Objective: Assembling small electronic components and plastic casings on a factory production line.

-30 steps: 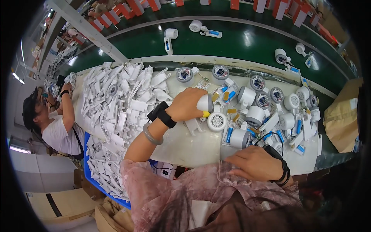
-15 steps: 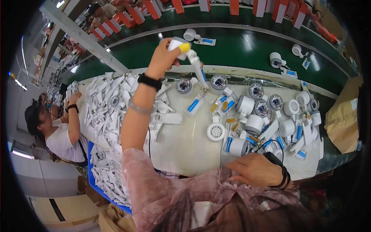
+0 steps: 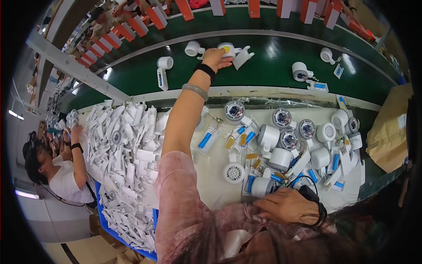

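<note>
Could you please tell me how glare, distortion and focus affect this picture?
In the head view, pale glare streaks lie on the glossy green conveyor belt; in the head view, fisheye distortion bows that belt's long edges inside a dark rim; in the head view, dark hair at the lower edge is blurred, while the left hand at the white round fan-like unit is readable.
</note>
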Action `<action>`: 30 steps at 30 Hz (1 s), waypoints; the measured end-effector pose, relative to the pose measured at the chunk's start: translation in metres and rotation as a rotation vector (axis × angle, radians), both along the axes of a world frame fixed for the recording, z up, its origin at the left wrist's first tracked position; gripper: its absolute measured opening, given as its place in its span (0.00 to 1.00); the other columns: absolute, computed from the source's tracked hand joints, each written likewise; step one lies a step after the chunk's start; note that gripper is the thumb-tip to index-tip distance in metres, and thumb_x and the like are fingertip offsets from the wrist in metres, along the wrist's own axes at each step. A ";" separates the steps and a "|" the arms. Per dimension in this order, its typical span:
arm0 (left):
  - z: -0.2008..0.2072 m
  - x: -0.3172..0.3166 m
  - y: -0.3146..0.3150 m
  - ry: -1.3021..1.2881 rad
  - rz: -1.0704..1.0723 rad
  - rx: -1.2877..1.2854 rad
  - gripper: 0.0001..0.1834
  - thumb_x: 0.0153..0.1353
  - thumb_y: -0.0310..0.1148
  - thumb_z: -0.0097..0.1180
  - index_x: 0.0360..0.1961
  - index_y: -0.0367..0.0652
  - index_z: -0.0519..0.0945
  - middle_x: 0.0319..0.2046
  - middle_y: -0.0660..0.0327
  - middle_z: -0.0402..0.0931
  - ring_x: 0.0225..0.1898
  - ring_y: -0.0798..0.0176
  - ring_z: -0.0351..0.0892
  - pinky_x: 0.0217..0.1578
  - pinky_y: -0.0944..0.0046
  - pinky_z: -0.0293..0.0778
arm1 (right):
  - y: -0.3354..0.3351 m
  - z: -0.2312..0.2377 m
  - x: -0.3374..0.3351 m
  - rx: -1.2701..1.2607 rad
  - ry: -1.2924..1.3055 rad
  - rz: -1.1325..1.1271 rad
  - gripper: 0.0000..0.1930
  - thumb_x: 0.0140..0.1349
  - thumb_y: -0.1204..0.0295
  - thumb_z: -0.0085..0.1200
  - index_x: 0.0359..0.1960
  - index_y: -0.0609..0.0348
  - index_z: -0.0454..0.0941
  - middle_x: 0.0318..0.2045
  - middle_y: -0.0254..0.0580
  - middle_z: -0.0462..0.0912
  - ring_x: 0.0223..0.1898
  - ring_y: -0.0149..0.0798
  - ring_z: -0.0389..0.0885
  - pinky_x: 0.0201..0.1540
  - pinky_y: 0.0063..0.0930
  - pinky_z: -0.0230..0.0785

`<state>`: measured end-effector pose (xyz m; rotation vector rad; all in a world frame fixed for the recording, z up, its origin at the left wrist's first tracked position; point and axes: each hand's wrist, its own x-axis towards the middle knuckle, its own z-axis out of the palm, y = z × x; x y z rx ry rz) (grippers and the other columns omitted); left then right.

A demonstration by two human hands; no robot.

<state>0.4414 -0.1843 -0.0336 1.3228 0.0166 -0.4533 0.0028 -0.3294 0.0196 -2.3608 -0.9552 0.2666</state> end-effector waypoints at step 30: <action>0.013 -0.228 0.201 -0.753 -0.149 0.910 0.30 0.54 0.32 0.62 0.59 0.37 0.69 0.50 0.56 0.75 0.51 0.61 0.74 0.49 0.63 0.70 | 0.034 0.009 -0.026 -0.184 -0.130 -0.045 0.17 0.55 0.61 0.60 0.43 0.55 0.76 0.35 0.40 0.80 0.37 0.44 0.79 0.42 0.38 0.68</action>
